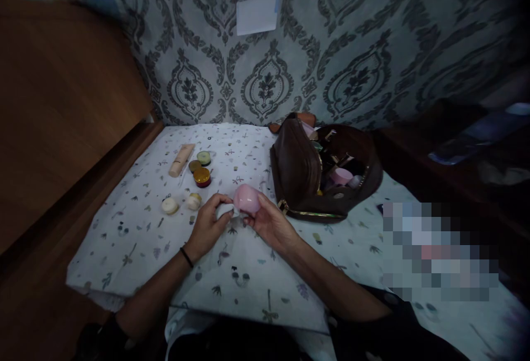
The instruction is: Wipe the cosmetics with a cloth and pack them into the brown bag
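Note:
In my right hand [269, 220] is a small rounded pink jar [247, 199], tilted over the bed sheet. My left hand [211, 226] is closed on a white wipe [224, 210], which touches the jar's left side. To the left of my hands lie two small cream-coloured jars, one a pale jar [169, 205] and the other a jar with a yellowish top [193, 201]. Behind them are an amber jar [202, 177], a smaller olive-gold jar [195, 166], a green-topped jar [203, 157] and a beige tube [181, 160].
A brown cosmetic bag [296, 165] stands unzipped at the right, with a pink pot [342, 176] and several other items inside. A wooden cabinet [66, 85] borders the left side. Patterned wallpaper [265, 79] rises behind the sheet [244, 295]. A blurred-out patch covers the right.

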Available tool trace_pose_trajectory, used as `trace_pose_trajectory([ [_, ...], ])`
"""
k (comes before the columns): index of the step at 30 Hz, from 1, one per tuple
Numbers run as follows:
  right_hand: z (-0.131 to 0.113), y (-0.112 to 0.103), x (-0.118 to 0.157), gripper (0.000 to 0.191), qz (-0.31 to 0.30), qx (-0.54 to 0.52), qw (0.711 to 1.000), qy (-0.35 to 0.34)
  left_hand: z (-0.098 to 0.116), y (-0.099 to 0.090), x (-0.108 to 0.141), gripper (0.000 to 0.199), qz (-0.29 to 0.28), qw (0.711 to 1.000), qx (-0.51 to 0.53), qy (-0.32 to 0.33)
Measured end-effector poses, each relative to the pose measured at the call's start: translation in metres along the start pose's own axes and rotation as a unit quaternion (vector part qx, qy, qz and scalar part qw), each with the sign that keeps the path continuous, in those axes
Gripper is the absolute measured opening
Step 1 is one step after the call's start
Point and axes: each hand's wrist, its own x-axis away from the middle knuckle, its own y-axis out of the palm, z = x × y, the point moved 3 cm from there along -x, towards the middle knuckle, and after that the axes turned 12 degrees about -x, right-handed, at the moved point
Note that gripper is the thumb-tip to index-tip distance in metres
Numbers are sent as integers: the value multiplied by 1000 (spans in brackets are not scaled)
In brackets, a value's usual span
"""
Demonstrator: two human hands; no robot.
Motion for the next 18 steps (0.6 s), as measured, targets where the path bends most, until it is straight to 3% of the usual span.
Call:
trace_pose_trajectory([
  [3, -1, 1, 1, 35, -15, 78, 995, -52, -9, 4, -1, 35, -71, 976, 154, -134],
  [6, -3, 2, 2, 46, -19, 169, 981, -91, -9, 9, 1, 55, -133, 936, 258, -196],
  [11, -8, 4, 2, 54, -30, 259, 956, -133, -6, 13, 0, 61, -139, 928, 293, -184],
  [15, -8, 4, 3, 55, -41, 286, 948, -135, -8, 12, -4, 53, -114, 957, 213, -163],
  [18, -7, -2, 1, 40, -42, 290, 948, -119, -6, 7, -5, 60, -94, 981, 133, -108],
])
